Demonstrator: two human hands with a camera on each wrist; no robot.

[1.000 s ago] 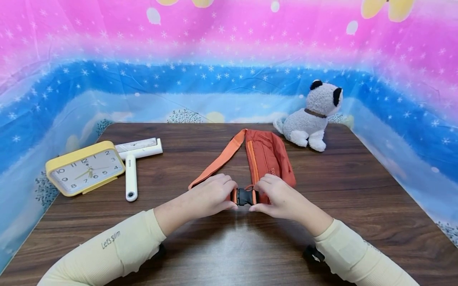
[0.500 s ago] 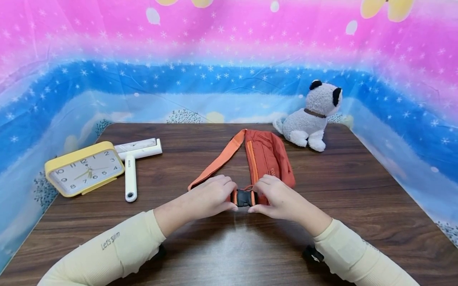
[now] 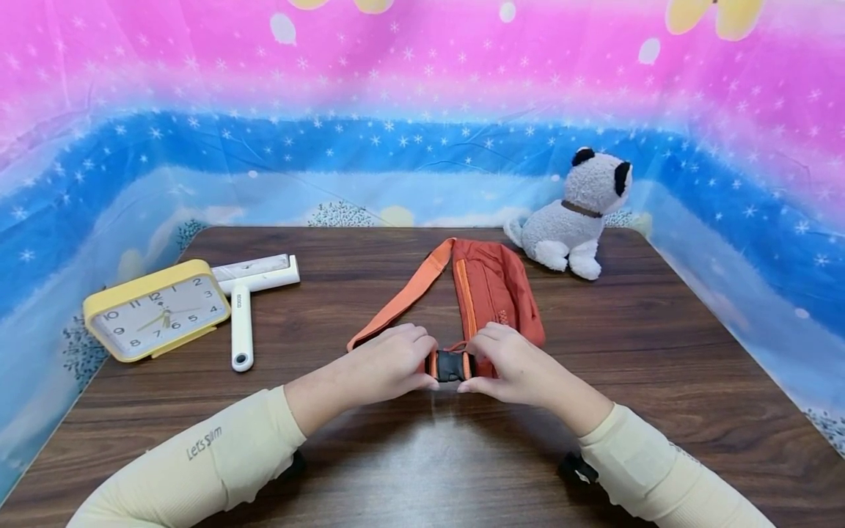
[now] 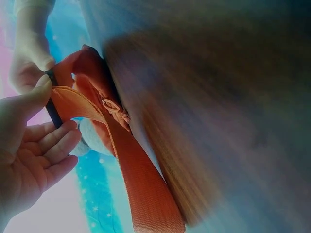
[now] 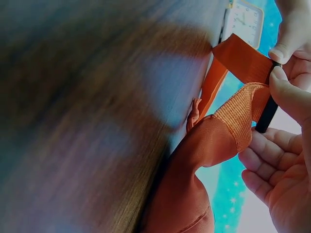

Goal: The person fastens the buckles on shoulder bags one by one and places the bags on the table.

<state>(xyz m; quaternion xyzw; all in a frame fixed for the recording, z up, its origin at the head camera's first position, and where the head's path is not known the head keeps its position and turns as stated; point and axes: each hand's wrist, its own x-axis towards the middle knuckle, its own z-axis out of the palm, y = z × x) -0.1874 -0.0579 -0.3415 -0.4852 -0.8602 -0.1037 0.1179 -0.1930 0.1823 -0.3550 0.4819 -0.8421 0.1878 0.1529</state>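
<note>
A rust-red waist bag [image 3: 498,282] lies on the wooden table, its orange strap [image 3: 409,293] looping out to the left. At the bag's near end is a black plastic buckle [image 3: 452,366], its two halves joined in one block. My left hand [image 3: 399,359] pinches the buckle's left end between thumb and fingers. From the other side my right hand [image 3: 511,363] pinches the right end, beside the bag. In the left wrist view the strap [image 4: 141,179] runs down from the buckle. The right wrist view shows orange webbing [image 5: 238,111] joining the buckle to the bag.
On the left stands a yellow alarm clock [image 3: 158,312], with a white T-shaped squeegee-like tool [image 3: 242,323] right beside it. A grey plush dog [image 3: 571,220] sits at the back right, close behind the bag. A patterned cloth [image 3: 422,147] surrounds the table's far edges.
The buckle has turned slightly, and its black face now shows broader and more level between the fingers. Both hands stay almost where they were.
</note>
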